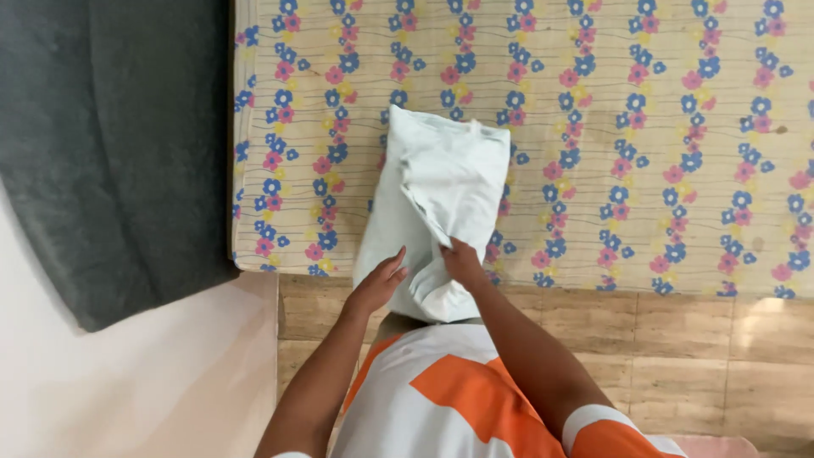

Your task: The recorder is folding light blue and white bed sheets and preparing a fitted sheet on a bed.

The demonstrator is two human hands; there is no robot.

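Observation:
A pale blue-white pillow in its case [437, 195] lies on the near edge of a mattress with a yellow sheet printed with blue and pink flowers [644, 127]. Its near end hangs over the edge toward me. My left hand [379, 280] rests flat against the pillow's lower left side, fingers together. My right hand [463, 261] pinches a fold of the pillowcase fabric at the lower middle. The pillow's underside is hidden.
A dark grey padded headboard or cushion [110, 153] stands at the left, beside the mattress. A white wall [127, 382] fills the lower left. Beige tiled floor [678, 365] runs below the mattress edge. My white and orange shirt [458, 399] is at the bottom.

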